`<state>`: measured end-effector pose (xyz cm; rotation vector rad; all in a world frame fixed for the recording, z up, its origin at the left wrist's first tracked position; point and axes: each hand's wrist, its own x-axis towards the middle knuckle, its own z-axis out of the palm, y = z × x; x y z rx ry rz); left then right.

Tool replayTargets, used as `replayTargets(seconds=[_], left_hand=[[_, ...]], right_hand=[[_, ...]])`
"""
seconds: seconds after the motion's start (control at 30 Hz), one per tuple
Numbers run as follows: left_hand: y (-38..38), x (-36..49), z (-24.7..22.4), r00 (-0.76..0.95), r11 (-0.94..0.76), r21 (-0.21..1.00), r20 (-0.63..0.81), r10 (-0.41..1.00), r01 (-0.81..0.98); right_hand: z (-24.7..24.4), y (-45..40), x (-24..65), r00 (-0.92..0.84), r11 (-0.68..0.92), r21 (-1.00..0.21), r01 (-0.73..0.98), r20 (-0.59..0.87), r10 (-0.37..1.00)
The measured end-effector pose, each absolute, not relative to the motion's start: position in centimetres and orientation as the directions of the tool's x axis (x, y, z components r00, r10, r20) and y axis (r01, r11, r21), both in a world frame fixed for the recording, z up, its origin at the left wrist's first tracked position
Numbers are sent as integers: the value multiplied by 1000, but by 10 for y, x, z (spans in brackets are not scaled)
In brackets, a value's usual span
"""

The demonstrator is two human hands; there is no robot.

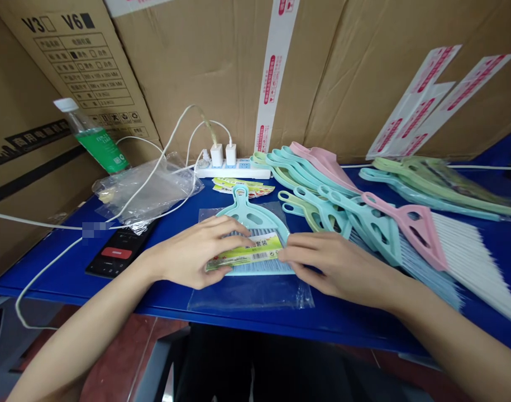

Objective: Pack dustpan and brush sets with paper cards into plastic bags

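Observation:
A printed yellow-green label card (263, 249) is held level between my two hands. My left hand (199, 247) grips its left end, thumb below and fingers over the top. At the right end, the fingers of my right hand (328, 263) pinch the card's edge. Directly beneath lies a light-blue dustpan (240, 204) with a matching brush, whose pale bristles (255, 270) show below the card. Both rest on a clear plastic bag (247, 298) near the table's front edge. My hands and the card cover much of the brush.
Several brushes (418, 229) and stacked dustpans (318, 162) lie to the right, with bagged sets (443, 184) beyond. Behind are more label cards (238, 185) and a power strip (247, 169). Loose bags (146, 181), a phone (116, 254), white cables and a bottle (98, 142) occupy the left.

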<state>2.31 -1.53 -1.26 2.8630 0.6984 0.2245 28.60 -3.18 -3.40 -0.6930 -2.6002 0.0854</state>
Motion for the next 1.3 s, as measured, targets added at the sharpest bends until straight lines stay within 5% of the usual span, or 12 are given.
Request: replayTargets(seconds=[0.7,1.3], left_hand=[[-16,22,-13,879,-862,234,53,473,450],[-19,24,-9,893,-874,214,22,450,436]], right_hand=[[-43,-34,280,-849,882,160,444,391,356],[-44,-36,278,-810,873,-13,487,368,457]])
